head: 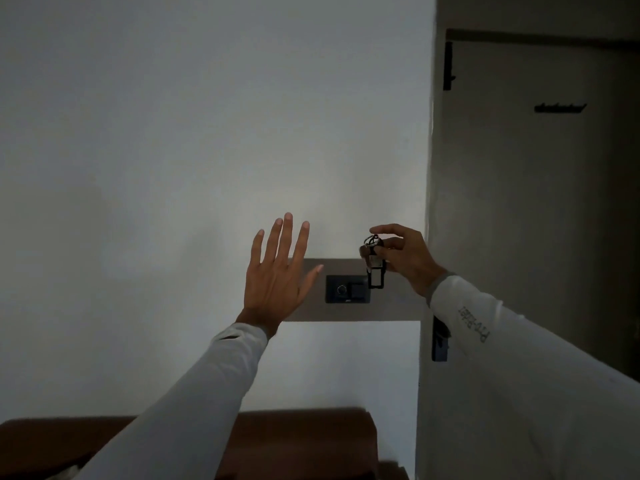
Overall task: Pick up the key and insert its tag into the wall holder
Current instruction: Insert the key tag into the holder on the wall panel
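Single head cam, wide-angle, faces fwd at wall, close range; both forearms enter from below.

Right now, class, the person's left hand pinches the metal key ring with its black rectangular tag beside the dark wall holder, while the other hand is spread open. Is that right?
Not quite. The head view shows the right hand pinching the metal key ring with its black rectangular tag beside the dark wall holder; the left hand is the one spread open.
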A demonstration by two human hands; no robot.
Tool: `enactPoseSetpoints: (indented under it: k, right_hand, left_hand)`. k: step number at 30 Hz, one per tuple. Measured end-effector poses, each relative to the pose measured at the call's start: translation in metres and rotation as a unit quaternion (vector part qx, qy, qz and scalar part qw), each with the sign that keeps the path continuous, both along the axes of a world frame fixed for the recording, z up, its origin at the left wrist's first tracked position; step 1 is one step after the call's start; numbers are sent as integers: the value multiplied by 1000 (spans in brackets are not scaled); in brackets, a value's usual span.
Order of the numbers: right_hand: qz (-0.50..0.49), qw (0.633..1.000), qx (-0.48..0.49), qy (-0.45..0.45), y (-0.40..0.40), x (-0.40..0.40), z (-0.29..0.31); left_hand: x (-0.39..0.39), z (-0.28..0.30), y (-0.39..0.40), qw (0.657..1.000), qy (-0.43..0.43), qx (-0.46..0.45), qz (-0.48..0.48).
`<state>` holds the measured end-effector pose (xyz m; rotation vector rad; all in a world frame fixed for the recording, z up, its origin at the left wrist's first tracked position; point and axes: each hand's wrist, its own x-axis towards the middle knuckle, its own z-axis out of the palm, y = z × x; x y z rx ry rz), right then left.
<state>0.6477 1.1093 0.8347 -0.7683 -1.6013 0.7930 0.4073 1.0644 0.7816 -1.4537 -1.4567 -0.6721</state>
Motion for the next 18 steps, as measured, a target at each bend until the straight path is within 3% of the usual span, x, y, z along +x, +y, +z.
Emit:
enactPoseSetpoints:
  k: [8,18]
  right_hand:
    - [-1,1000,16,-6,151,-4,-2]
    - [-35,998,50,-21,293,-28,-43]
  left_hand:
    - [-3,3,152,1000,7,-3,-1]
    - [-18,-45,277,999,13,-31,15]
